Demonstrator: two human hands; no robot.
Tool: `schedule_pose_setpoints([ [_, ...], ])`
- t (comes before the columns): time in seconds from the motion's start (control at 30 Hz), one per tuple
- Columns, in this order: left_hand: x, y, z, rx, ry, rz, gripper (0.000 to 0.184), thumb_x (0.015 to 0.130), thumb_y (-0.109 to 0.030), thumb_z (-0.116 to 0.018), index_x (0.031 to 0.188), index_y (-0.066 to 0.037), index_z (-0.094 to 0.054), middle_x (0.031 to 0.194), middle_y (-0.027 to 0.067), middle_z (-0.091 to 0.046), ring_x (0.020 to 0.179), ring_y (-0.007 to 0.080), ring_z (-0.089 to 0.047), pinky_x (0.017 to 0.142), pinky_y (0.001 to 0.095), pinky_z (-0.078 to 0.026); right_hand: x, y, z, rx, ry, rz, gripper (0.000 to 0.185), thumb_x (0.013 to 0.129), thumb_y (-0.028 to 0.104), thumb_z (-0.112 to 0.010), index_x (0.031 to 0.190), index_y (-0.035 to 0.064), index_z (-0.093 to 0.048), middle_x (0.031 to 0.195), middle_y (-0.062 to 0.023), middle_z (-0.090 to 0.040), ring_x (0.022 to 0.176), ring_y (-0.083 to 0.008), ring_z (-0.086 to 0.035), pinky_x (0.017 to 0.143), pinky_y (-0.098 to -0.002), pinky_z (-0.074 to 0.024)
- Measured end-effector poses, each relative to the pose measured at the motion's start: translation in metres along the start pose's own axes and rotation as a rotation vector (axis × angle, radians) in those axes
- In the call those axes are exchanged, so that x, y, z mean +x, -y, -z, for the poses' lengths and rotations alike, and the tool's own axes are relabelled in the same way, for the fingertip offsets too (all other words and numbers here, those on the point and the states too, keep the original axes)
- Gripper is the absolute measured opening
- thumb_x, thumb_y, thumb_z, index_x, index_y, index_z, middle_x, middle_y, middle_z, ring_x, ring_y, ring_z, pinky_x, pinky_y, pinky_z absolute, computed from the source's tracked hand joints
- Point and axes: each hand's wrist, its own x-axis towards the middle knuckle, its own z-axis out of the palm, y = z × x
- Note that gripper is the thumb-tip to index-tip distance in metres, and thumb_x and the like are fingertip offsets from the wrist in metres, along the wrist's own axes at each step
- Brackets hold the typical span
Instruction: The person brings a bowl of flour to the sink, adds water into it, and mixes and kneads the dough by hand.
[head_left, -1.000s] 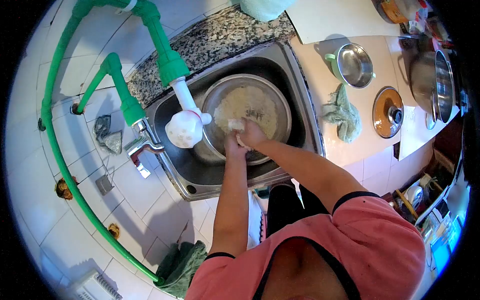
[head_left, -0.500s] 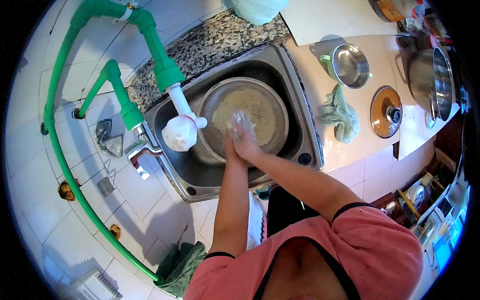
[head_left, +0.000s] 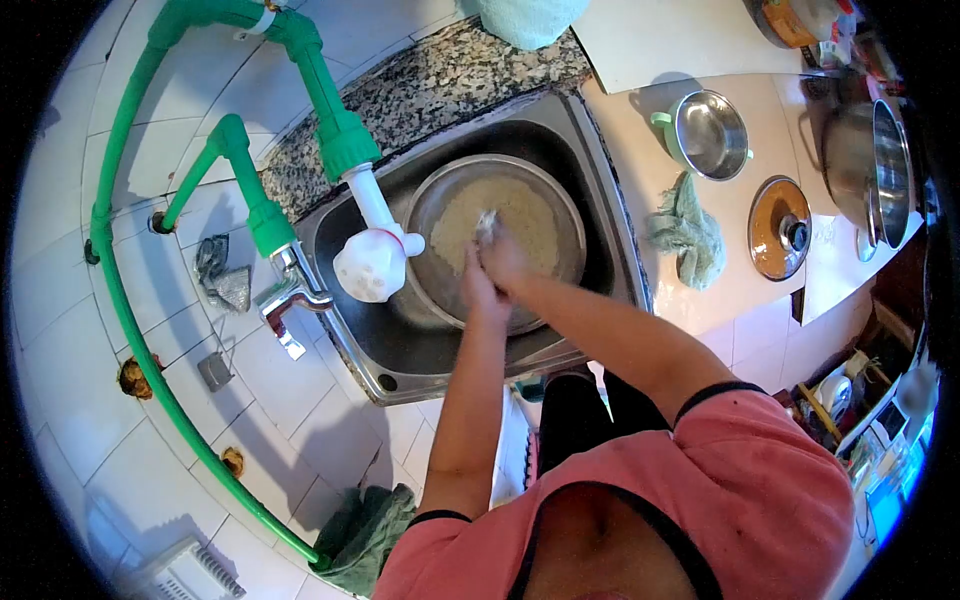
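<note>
A round metal basin sits in the dark sink, with pale, cloudy matter spread inside it. Over the basin's lower middle my left hand and my right hand press together. White stuff coats the fingertips of my right hand, which are smeared by motion. Most of my left hand's fingers are hidden behind the right. Whether anything lies between the palms cannot be made out. Just left of the hands hangs a white tap head on a green pipe.
A chrome tap juts from the tiled wall at the left. On the counter right of the sink are a green-handled pot, a crumpled green cloth, a brown glass lid and a large steel pot.
My hands, earlier cupped round a white lump, have come together palm to palm and shifted slightly. That lump no longer shows. The whole view has moved a little.
</note>
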Motion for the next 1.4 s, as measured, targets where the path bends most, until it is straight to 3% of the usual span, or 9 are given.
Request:
schedule_pose_setpoints([
  [0.13,0.016,-0.009,0.025,-0.11,0.444,0.08,0.067,0.081,-0.062,-0.033,0.113,-0.006,-0.048,0.104,0.0089,-0.056,0.094,0.0224,-0.054,0.077,0.0363,-0.045,-0.004,-0.024,-0.029,-0.335,-0.615,0.503,0.046,0.088,0.032,-0.036,0.116,-0.005,-0.039,0.112,-0.0278,-0.047,0.101,-0.0402,-0.048,0.084,-0.0431,-0.0389],
  [0.2,-0.033,-0.012,-0.018,-0.099,0.085,0.098,0.069,0.079,-0.066,-0.031,0.114,-0.008,-0.046,0.097,0.0073,-0.056,0.088,0.024,-0.054,0.076,0.0366,-0.045,0.003,0.002,0.01,0.157,-0.016,-0.086,0.054,0.085,0.029,-0.041,0.129,-0.001,-0.028,0.132,-0.0262,-0.025,0.119,-0.0417,-0.029,0.099,-0.0436,-0.0247],
  [0.4,0.004,-0.009,0.012,-0.194,0.504,0.002,0.072,0.081,-0.065,-0.027,0.12,-0.006,-0.041,0.111,0.007,-0.053,0.094,0.0223,-0.053,0.075,0.0304,-0.044,-0.014,-0.022,-0.023,-0.248,-0.372,0.379,0.056,0.084,0.023,-0.043,0.131,-0.0005,-0.022,0.128,-0.0293,-0.03,0.115,-0.0431,-0.034,0.097,-0.0444,-0.0264],
  [0.43,-0.028,-0.022,-0.022,-0.044,0.071,0.01,0.076,0.079,-0.067,-0.026,0.124,-0.007,-0.036,0.12,0.0082,-0.046,0.103,0.0231,-0.048,0.083,0.0303,-0.04,-0.006,-0.021,-0.022,-0.183,-0.355,0.308,0.056,0.084,0.021,-0.042,0.132,0.0013,-0.021,0.129,-0.029,-0.028,0.117,-0.0415,-0.032,0.099,-0.0421,-0.0259],
  [0.7,-0.05,-0.012,0.019,-0.18,0.018,0.221,0.078,0.079,-0.064,-0.033,0.133,-0.009,-0.02,0.134,0.0126,-0.023,0.12,0.0283,-0.027,0.094,0.052,-0.025,0.035,0.005,0.053,-0.091,-0.015,0.023,0.051,0.087,0.02,-0.038,0.131,0.0005,-0.022,0.131,-0.0262,-0.027,0.122,-0.04,-0.026,0.099,-0.0438,-0.0242],
  [0.77,-0.028,0.007,0.033,-0.211,-0.162,0.427,0.07,0.082,-0.054,-0.038,0.134,-0.013,-0.015,0.14,0.0135,-0.009,0.123,0.0353,-0.022,0.095,0.0563,-0.022,0.023,-0.009,0.061,-0.867,-0.038,0.183,0.051,0.087,0.025,-0.036,0.13,-0.0002,-0.024,0.131,-0.0268,-0.027,0.123,-0.0419,-0.022,0.099,-0.0477,-0.0225],
  [0.97,0.028,0.052,0.034,-0.345,-0.084,0.369,0.045,0.087,-0.033,-0.036,0.119,-0.002,-0.037,0.119,0.019,-0.039,0.107,0.032,-0.043,0.087,0.0447,-0.039,0.05,-0.117,-0.017,-1.127,0.122,-0.031,0.057,0.078,0.029,-0.048,0.123,-0.0039,-0.034,0.129,-0.0289,-0.028,0.121,-0.0428,-0.024,0.099,-0.0475,-0.023],
  [1.03,0.046,0.049,0.037,-0.336,0.027,0.33,0.04,0.087,-0.028,-0.035,0.115,-0.001,-0.041,0.112,0.0185,-0.047,0.102,0.0306,-0.048,0.086,0.0421,-0.042,0.005,-0.063,-0.005,-0.31,-0.154,-0.154,0.051,0.075,0.024,-0.052,0.117,-0.0042,-0.042,0.119,-0.0291,-0.04,0.112,-0.0407,-0.04,0.094,-0.0437,-0.0334],
  [1.4,0.038,-0.005,0.034,-0.182,0.103,-0.02,0.035,0.088,-0.028,-0.035,0.112,-0.005,-0.047,0.107,0.0105,-0.053,0.096,0.025,-0.053,0.08,0.0397,-0.045,0.032,-0.022,0.005,0.045,-0.216,-0.043,0.041,0.076,0.021,-0.055,0.109,-0.0023,-0.049,0.099,-0.0246,-0.055,0.09,-0.0381,-0.055,0.074,-0.0402,-0.045],
])
